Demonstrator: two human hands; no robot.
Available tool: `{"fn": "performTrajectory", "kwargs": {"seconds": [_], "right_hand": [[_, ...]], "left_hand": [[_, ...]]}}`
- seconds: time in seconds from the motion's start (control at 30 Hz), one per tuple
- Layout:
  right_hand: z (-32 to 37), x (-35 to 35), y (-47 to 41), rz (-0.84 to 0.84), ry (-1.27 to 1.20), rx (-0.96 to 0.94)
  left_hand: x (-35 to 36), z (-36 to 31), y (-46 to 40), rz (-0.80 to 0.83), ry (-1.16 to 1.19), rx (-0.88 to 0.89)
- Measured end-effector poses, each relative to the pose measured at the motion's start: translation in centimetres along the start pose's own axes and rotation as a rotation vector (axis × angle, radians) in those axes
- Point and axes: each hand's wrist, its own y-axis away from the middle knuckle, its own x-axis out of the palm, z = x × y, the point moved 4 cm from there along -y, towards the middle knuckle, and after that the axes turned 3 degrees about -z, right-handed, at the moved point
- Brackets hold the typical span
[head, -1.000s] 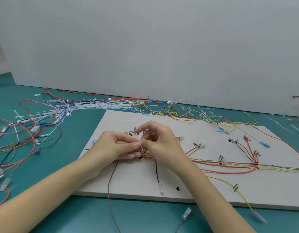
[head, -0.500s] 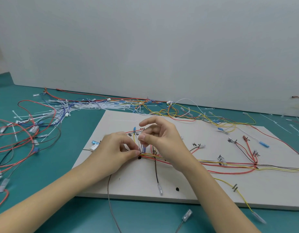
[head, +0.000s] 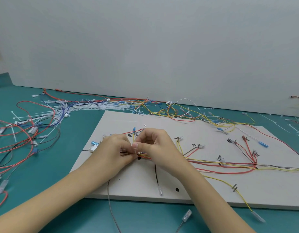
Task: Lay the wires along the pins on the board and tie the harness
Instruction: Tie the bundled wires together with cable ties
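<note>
A white board (head: 204,185) lies on the teal table with red, yellow and black wires (head: 229,167) laid along its pins. The wires gather into a bundle (head: 142,155) near the board's left part. My left hand (head: 115,152) pinches that bundle from the left, fingers curled. My right hand (head: 155,145) meets it from the right, thumb and fingers curled and pinching at the bundle; a small pale tie seems to sit under the thumb, too small to be sure. A black wire (head: 156,175) hangs down from the bundle toward the front edge.
Loose red and black wires (head: 22,140) sprawl on the table at the left. A heap of white cable ties (head: 81,105) lies behind the board. More yellow and red wires (head: 187,113) crowd the board's far edge. A grey wall stands close behind.
Both hands have closed together again over the bundle. My right hand came down from its raised position and my left hand shifted slightly right to meet it.
</note>
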Motion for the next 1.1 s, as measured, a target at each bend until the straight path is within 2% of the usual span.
{"fn": "performTrajectory", "kwargs": {"seconds": [0.27,0.37,0.53,0.67,0.73,1.1], "right_hand": [[0.2,0.1,0.2,0.077,-0.057,0.036],[0.5,-0.6,0.2,0.132,-0.011,0.042],[0.6,-4.2,0.8,0.135,0.258,0.092],[-0.6,-6.3,2.2,0.228,0.506,0.165],[-1.1,-6.7,2.7,0.228,0.598,0.181],[-1.6,-6.3,3.3,0.249,0.512,0.206]], "left_hand": [[0.5,0.1,0.5,-0.038,-0.095,0.107],[0.4,0.1,0.4,-0.034,-0.081,0.095],[0.2,-0.2,0.1,0.004,-0.037,0.141],[1.4,-1.9,0.3,0.099,-0.124,0.347],[1.7,-2.4,0.3,0.105,-0.163,0.385],[0.8,-1.9,0.3,0.212,-0.130,0.265]]}}
